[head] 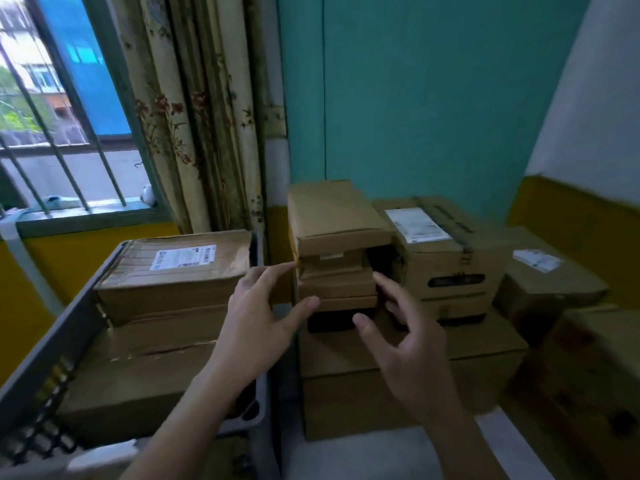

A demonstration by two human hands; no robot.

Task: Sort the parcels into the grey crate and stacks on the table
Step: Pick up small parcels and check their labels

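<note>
Cardboard sat between wide-spread fingers: left hand & right hand held nothing, flanking the narrow parcel stack atop bigger boxes. Its top parcel overhung; a clumsy squeeze would prob. tip it off. Grey crate, to the left, looked near full.

A barred window fills the far left; a floral curtain hangs just right of it, then a teal wall. A small white thing, perhaps a figurine, sits on the sill.
</note>
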